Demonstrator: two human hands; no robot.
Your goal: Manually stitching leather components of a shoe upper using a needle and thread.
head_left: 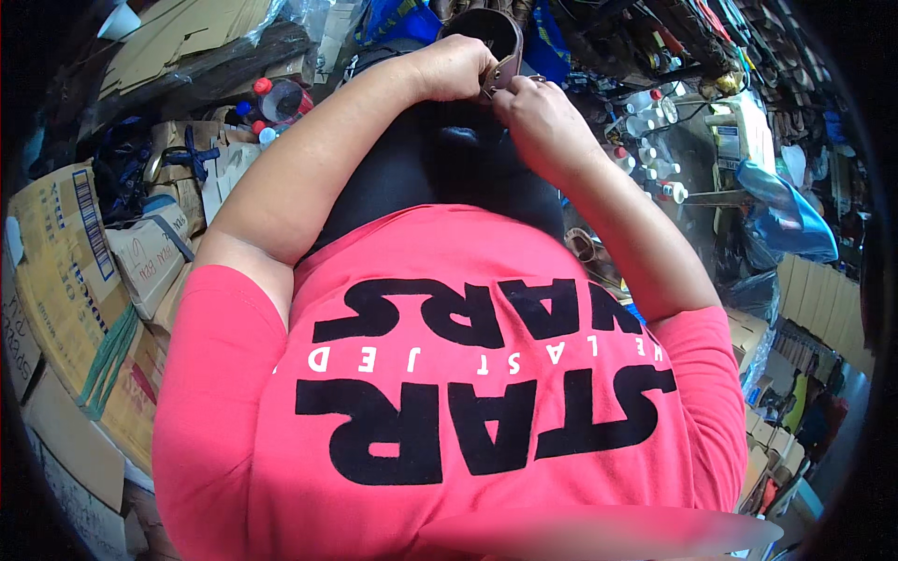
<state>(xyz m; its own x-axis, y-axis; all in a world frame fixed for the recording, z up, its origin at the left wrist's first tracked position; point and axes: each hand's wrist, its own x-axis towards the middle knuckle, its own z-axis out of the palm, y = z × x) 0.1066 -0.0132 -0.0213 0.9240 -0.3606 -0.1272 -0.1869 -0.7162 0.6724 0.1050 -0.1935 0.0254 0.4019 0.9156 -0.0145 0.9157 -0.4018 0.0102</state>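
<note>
At the top of the head view, above my lap, a brown leather shoe (508, 71) with a round dark opening and small metal eyelets along its edge sits between my hands. My left hand (457, 68) is closed on its near left side, fingertips tucked in by the opening. The fingers of my right hand (541, 114) are bent in and pinch the eyelet edge from the right. Any lace or small part between the fingertips is too small to make out. The toe end of the shoe is out of sight.
Cardboard boxes (70, 252) are stacked at the left, near red-capped bottles (281, 101). Several small white bottles (645, 131) stand to the right of my right forearm. A blue plastic bag (790, 217) hangs farther right. Crowded shelves (786, 47) fill the far right.
</note>
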